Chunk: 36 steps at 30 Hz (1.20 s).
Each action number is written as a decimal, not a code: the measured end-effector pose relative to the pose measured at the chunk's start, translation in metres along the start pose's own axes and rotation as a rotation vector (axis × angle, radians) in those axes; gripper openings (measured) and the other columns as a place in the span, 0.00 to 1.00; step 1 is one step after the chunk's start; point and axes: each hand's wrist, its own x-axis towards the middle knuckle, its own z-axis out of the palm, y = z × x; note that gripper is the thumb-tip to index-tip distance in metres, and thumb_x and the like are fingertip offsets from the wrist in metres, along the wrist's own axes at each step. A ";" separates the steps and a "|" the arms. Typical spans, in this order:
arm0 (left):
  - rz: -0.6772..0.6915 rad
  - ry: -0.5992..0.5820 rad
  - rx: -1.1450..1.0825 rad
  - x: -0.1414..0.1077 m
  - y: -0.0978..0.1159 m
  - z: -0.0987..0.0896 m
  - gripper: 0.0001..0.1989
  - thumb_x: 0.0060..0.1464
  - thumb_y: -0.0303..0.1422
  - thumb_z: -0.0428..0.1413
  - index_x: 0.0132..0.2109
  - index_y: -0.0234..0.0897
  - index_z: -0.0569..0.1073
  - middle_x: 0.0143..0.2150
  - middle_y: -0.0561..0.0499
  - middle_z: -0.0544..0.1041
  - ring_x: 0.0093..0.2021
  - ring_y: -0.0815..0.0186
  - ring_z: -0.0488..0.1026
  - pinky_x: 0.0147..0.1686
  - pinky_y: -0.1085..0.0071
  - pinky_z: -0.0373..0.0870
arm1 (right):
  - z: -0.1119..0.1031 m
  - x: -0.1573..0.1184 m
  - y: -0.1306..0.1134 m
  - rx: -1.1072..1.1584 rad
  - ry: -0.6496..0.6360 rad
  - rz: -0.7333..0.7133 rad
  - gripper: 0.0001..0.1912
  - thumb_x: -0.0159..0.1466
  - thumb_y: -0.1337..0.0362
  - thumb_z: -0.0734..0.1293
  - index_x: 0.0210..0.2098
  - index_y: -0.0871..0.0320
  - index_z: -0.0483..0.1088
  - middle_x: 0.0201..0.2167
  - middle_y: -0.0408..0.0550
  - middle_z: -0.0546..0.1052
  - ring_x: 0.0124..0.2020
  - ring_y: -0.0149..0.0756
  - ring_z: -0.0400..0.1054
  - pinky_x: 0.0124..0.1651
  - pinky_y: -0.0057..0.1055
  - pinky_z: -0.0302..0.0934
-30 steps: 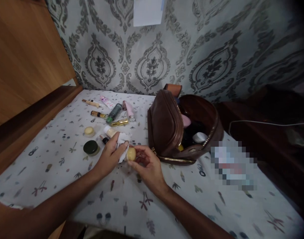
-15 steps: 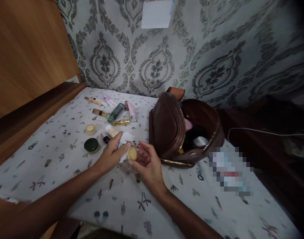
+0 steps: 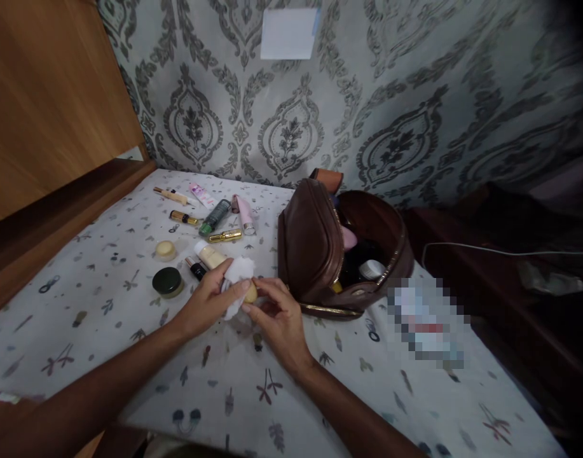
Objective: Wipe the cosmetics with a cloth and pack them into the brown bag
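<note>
Above the patterned tablecloth, my left hand [image 3: 206,304] is closed on a crumpled white tissue [image 3: 240,270], its thumb pressed over the front. Against the tissue sits a small jar with a yellowish lid [image 3: 250,293], partly covered by fingers. The thumb and fingertips of my right hand [image 3: 282,321] pinch this jar from the right. Just beyond my left hand lie a cream tube with a white cap [image 3: 209,254] and a black tube [image 3: 194,268]. A dark green-lidded jar [image 3: 168,281] and another yellow-lidded jar [image 3: 166,249] stand to the left.
An open brown leather bag [image 3: 310,245] stands right of my hands, with items inside. Farther back lie a green bottle [image 3: 215,217], a gold tube [image 3: 225,236], a pink tube [image 3: 244,215] and several other cosmetics. A blurred-out packet [image 3: 427,324] lies at the right.
The small jar has turned, so less of its yellowish lid shows. My right fingers have closed in on it, and more of the tissue stands up. The whole view has shifted slightly.
</note>
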 end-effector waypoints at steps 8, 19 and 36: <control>-0.043 0.057 -0.122 -0.001 -0.005 0.005 0.14 0.57 0.40 0.58 0.47 0.38 0.72 0.38 0.53 0.73 0.40 0.64 0.69 0.43 0.72 0.66 | 0.001 -0.003 0.000 -0.051 0.009 -0.060 0.18 0.54 0.66 0.75 0.45 0.49 0.78 0.43 0.47 0.74 0.45 0.39 0.69 0.40 0.32 0.69; -0.060 0.043 -0.118 -0.001 -0.005 0.009 0.15 0.58 0.44 0.57 0.45 0.36 0.72 0.36 0.54 0.71 0.36 0.67 0.67 0.37 0.74 0.65 | 0.000 -0.004 0.004 -0.152 -0.006 -0.112 0.23 0.55 0.65 0.76 0.50 0.50 0.75 0.49 0.49 0.71 0.54 0.42 0.67 0.57 0.39 0.63; 0.088 0.026 0.499 -0.010 0.001 0.016 0.14 0.53 0.36 0.54 0.47 0.38 0.68 0.38 0.52 0.75 0.37 0.63 0.73 0.39 0.69 0.69 | 0.003 -0.013 -0.004 -0.407 -0.071 -0.242 0.12 0.57 0.72 0.69 0.39 0.56 0.67 0.55 0.57 0.69 0.59 0.46 0.63 0.59 0.44 0.60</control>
